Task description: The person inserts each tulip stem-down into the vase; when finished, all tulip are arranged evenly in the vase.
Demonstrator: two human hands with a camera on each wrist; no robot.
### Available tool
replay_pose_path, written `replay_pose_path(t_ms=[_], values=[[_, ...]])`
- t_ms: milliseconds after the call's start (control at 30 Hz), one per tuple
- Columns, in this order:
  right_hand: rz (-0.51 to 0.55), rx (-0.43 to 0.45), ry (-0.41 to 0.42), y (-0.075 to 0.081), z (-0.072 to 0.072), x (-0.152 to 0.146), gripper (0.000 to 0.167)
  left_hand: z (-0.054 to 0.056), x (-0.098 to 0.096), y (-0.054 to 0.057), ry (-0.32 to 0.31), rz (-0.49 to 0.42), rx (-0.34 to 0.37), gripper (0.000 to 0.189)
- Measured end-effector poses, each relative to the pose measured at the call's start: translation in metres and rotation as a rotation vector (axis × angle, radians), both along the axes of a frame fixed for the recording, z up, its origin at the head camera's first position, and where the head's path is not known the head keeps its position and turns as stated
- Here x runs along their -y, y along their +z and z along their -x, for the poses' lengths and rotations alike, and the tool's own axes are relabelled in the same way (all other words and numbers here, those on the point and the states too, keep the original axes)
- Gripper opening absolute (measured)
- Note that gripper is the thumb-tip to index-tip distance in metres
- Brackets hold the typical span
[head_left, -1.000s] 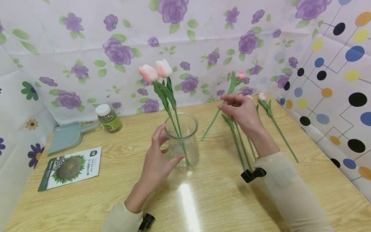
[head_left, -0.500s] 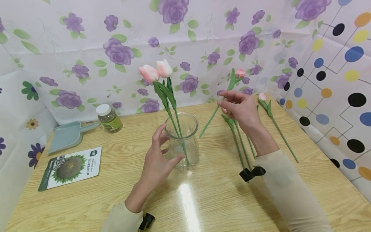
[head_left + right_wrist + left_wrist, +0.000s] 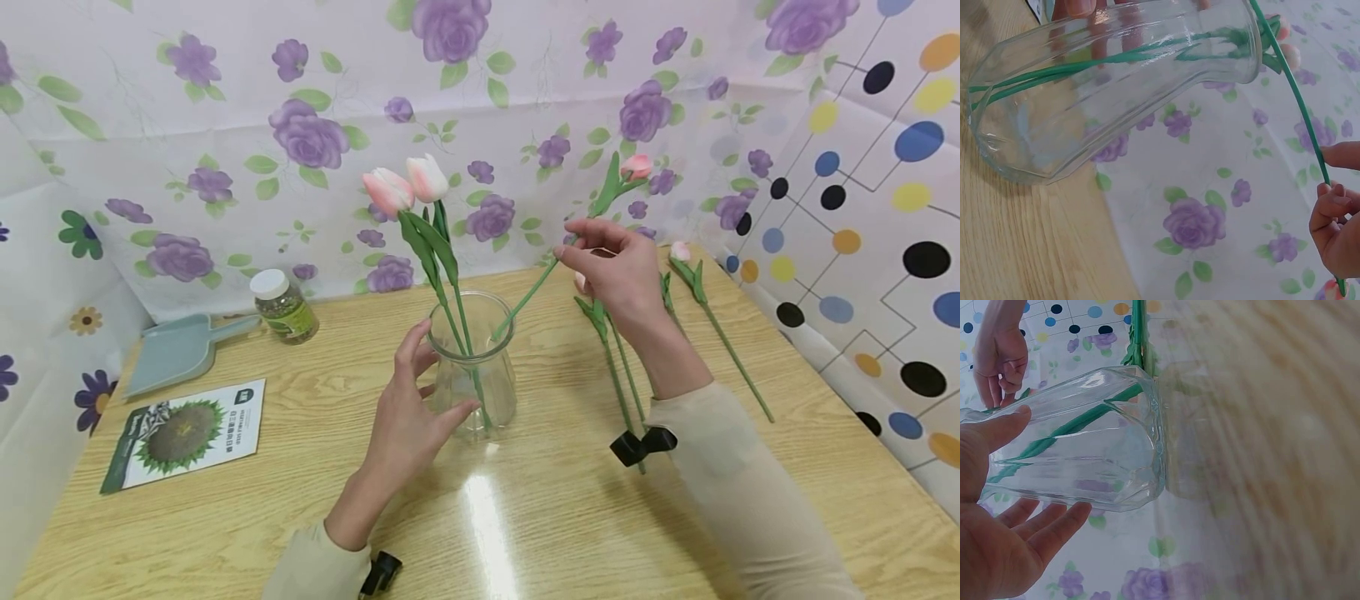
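Note:
A clear glass vase (image 3: 499, 392) stands upright on the table, with two pink-and-white tulips (image 3: 389, 193) leaning left in it. My left hand (image 3: 405, 425) holds the vase from its left side, thumb across the front and fingers behind. In the left wrist view, thumb and fingers lie along both sides of the glass (image 3: 1085, 456). With thumb and fingertips, my right hand (image 3: 622, 271) pinches a third tulip (image 3: 534, 288) partway up its green stem. Its bloom tilts up to the right, and the stem's lower end overlaps the vase's right rim.
Several more tulips (image 3: 621, 379) lie right of the vase, partly hidden under my right arm; a separate tulip (image 3: 726, 337) lies farther right. At the left are a grey dustpan (image 3: 171, 354), a white-capped jar (image 3: 285, 310) and a seed packet (image 3: 183, 435). Flowered cloth (image 3: 330, 225) hangs behind.
My right hand has moved left and slightly up with the tulip, bringing the stem's lower end from beside the vase to its rim. The left hand and vase have stayed in place.

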State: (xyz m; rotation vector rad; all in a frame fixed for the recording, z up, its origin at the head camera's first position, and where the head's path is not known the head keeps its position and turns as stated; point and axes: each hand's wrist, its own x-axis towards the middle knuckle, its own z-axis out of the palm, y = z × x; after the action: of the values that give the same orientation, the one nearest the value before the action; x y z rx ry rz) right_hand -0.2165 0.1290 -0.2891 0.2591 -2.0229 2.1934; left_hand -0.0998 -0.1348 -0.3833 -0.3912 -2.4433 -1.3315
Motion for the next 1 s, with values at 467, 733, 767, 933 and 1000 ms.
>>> replay_pose_path(t_ms=[467, 733, 767, 933, 1000], values=[[-0.246, -0.189, -0.098, 0.012, -0.009, 0.015, 0.032, -0.001, 0.000, 0.000, 0.000, 0.000, 0.001, 0.119], [-0.351, -0.277, -0.090, 0.016, -0.017, 0.025, 0.033, -0.001, 0.000, 0.000, 0.002, -0.001, 0.002, 0.119], [-0.363, -0.293, -0.088, 0.016, -0.018, 0.026, 0.033, -0.001, 0.000, 0.000, 0.003, -0.001, 0.003, 0.120], [-0.404, -0.395, -0.071, 0.014, -0.021, 0.032, 0.035, 0.000, 0.000, 0.000, 0.005, -0.001, 0.004, 0.120], [-0.428, -0.435, -0.068, 0.014, -0.022, 0.035, 0.036, 0.000, 0.000, 0.000, 0.005, 0.000, 0.002, 0.120]])
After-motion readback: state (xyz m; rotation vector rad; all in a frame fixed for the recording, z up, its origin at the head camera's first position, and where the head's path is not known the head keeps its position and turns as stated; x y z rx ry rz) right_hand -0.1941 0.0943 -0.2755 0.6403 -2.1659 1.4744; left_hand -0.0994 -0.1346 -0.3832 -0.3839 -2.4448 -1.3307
